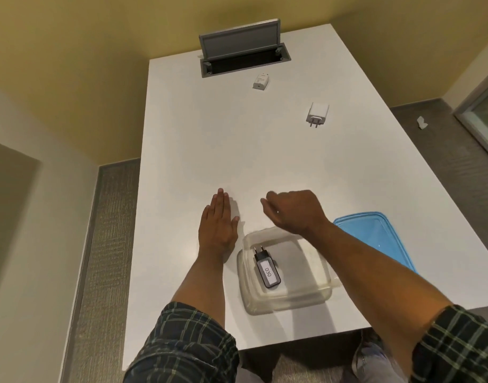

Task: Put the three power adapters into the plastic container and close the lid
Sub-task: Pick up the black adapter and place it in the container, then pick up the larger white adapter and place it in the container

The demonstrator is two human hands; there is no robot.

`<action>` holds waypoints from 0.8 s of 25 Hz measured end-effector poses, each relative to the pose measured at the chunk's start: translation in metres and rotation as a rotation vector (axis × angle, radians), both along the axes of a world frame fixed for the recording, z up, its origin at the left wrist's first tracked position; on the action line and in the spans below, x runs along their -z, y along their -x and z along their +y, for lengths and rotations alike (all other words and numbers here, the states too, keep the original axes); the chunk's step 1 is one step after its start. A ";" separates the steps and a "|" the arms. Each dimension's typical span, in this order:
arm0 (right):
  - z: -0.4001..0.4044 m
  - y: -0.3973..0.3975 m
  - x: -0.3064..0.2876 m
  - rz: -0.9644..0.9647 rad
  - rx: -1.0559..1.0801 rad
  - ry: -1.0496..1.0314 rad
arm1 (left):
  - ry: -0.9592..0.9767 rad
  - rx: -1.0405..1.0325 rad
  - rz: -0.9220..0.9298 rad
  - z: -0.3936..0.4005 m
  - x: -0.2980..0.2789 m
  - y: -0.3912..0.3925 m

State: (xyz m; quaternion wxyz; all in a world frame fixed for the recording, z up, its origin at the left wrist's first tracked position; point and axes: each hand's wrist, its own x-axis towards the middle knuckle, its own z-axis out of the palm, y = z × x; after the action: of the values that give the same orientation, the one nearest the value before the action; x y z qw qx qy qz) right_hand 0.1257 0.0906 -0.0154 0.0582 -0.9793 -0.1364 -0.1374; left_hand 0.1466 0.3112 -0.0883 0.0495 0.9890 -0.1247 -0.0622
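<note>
One text can be read: the number "030" on a white label (pixel 267 271) stuck on the black power adapter (pixel 265 268). The print on the far white adapter (pixel 261 80) is too small to read.

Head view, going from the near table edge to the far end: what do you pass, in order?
Plastic container holding the black adapter → left hand flat on the table → white adapter with its prongs facing near → second white adapter → open cable hatch.
</note>
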 end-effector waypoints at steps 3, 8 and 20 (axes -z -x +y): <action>-0.022 -0.028 -0.001 0.153 0.189 -0.011 | -0.020 0.037 0.000 -0.016 -0.003 -0.022; -0.058 -0.065 0.019 0.363 0.437 -0.021 | -0.025 0.121 0.069 -0.050 0.004 -0.060; -0.126 -0.153 0.058 0.462 0.520 0.015 | 0.086 0.017 0.052 -0.105 0.052 -0.107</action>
State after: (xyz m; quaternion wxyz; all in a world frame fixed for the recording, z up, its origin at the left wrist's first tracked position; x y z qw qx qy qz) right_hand 0.2786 -0.0355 -0.0733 0.0433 -0.9870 0.1334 0.0788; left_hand 0.2539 0.2063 -0.1401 0.0945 0.9829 -0.1342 -0.0831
